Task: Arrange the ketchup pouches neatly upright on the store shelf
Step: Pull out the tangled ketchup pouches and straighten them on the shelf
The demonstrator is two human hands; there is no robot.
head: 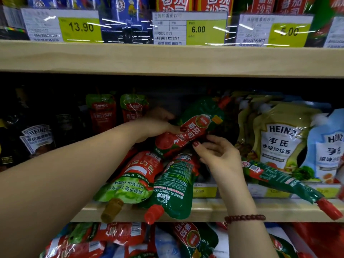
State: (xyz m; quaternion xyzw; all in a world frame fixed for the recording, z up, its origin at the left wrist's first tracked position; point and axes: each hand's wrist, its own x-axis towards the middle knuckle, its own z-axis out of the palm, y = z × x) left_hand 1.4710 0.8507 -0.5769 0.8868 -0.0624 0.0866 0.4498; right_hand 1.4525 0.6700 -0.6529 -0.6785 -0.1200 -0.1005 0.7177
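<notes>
My left hand point(156, 125) grips a green and red ketchup pouch point(193, 127) that leans tilted to the right on the middle shelf. My right hand point(217, 153) sits just below and right of it, fingers spread, fingertips touching its lower edge. Two pouches lie flat, spouts hanging over the shelf edge: a red and light-green one point(134, 177) and a dark green one point(173, 187). Another green pouch point(279, 179) lies on its side to the right, red cap pointing outward. Two red pouches point(102, 110) stand upright at the back left.
Heinz salad dressing pouches point(279, 138) stand to the right, dark Heinz bottles point(37, 138) to the left. The wooden shelf board point(260, 209) carries price tags. An upper shelf point(167, 58) hangs overhead. More ketchup pouches point(193, 239) lie jumbled on the shelf below.
</notes>
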